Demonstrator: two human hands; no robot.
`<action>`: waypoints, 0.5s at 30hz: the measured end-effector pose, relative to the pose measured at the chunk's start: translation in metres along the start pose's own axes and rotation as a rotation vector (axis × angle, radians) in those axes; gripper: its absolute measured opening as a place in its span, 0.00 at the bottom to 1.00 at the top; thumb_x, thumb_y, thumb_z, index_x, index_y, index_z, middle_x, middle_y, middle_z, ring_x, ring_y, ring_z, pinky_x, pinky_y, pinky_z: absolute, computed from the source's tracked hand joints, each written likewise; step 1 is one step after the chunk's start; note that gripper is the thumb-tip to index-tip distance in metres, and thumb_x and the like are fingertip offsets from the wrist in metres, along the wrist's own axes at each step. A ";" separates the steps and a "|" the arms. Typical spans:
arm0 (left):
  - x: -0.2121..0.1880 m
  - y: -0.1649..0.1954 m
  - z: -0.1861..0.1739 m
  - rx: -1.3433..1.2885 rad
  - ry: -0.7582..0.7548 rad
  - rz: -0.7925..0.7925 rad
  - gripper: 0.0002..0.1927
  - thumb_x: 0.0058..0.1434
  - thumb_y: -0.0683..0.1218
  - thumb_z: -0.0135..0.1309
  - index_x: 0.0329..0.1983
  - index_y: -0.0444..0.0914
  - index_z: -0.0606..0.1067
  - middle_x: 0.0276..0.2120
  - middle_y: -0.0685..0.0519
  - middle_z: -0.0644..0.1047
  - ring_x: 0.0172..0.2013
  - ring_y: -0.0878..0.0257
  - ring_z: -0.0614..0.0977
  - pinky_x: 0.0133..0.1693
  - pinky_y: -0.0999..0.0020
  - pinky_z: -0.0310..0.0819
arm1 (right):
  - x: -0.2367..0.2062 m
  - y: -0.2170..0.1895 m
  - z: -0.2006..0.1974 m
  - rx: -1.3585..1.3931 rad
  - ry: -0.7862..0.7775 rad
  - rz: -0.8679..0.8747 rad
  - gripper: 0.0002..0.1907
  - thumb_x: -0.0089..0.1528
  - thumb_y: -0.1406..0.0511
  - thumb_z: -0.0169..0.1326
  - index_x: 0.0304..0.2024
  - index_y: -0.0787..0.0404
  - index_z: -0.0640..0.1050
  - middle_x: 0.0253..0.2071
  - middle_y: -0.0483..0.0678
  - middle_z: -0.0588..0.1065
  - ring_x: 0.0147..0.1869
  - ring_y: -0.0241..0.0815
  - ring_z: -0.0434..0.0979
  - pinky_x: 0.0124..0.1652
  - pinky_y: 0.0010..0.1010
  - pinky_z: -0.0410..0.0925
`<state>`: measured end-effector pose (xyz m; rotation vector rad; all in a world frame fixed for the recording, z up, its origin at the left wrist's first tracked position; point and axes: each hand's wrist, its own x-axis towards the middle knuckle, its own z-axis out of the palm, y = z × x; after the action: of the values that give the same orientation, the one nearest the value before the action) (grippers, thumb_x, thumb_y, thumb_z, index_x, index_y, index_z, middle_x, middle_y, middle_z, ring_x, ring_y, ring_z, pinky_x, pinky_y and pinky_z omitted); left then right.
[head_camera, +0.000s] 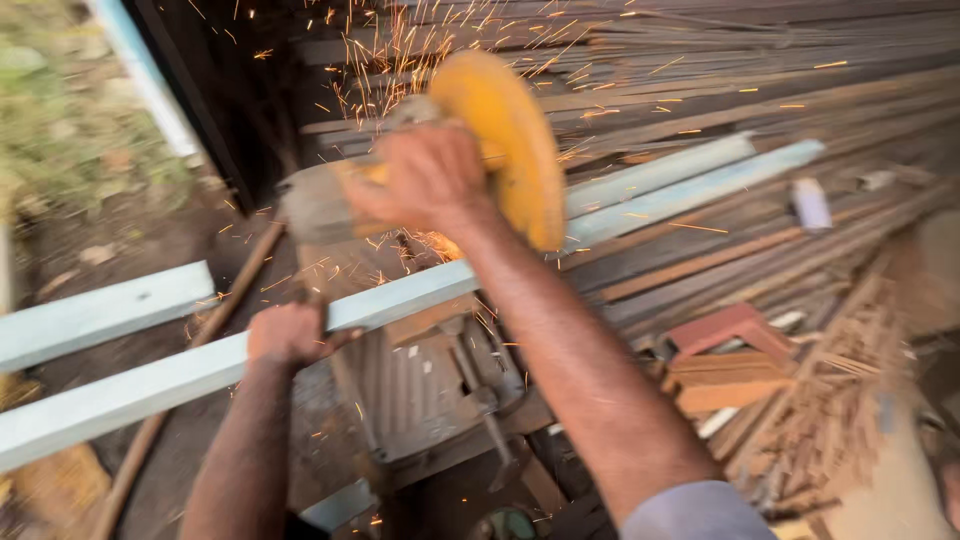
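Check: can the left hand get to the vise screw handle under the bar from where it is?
Probably yes: the left hand grips the pale bar, and the screw handle lies close by, uncovered.

Under your right hand (425, 180) sits the chop saw (440, 170): a grey motor body lying crosswise, with a rounded yellow blade guard (505, 140) just to the right of your grip, tilted down toward the work. Orange sparks (400, 50) spray up and away beyond your knuckles, and a few scatter below the guard. Your left hand (290, 335) closes over a long pale grey-blue metal bar (130, 390), square in section, which runs from the lower left, through that grip, and on up to the right beneath the guard. Just right of your left hand and below the bar lies the saw's worn grey base (420, 390) with its clamp screw (470, 375).
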<state>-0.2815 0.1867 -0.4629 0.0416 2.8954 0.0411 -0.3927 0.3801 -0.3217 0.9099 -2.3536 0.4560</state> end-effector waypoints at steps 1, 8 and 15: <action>0.004 -0.004 0.010 0.008 0.054 0.028 0.45 0.54 0.81 0.44 0.59 0.44 0.74 0.38 0.44 0.84 0.40 0.47 0.87 0.42 0.50 0.83 | 0.000 0.000 -0.003 -0.018 -0.021 0.014 0.28 0.55 0.42 0.58 0.23 0.60 0.83 0.19 0.56 0.76 0.24 0.59 0.77 0.33 0.52 0.68; 0.078 0.030 0.026 0.029 -0.035 0.027 0.44 0.55 0.82 0.44 0.53 0.43 0.77 0.42 0.45 0.83 0.45 0.48 0.86 0.47 0.52 0.81 | -0.004 0.072 0.022 -0.051 -0.048 -0.036 0.27 0.55 0.45 0.58 0.21 0.63 0.82 0.18 0.57 0.75 0.25 0.57 0.77 0.38 0.54 0.68; 0.162 0.016 0.057 -0.017 -0.020 0.025 0.45 0.54 0.81 0.45 0.55 0.42 0.75 0.43 0.44 0.84 0.45 0.47 0.86 0.47 0.51 0.81 | 0.024 0.120 0.078 -0.055 -0.076 -0.003 0.29 0.56 0.45 0.57 0.19 0.63 0.81 0.16 0.56 0.74 0.22 0.55 0.75 0.37 0.54 0.67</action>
<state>-0.4239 0.2097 -0.5574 0.0743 2.8742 0.0699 -0.5208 0.4154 -0.3806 0.9202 -2.4206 0.3593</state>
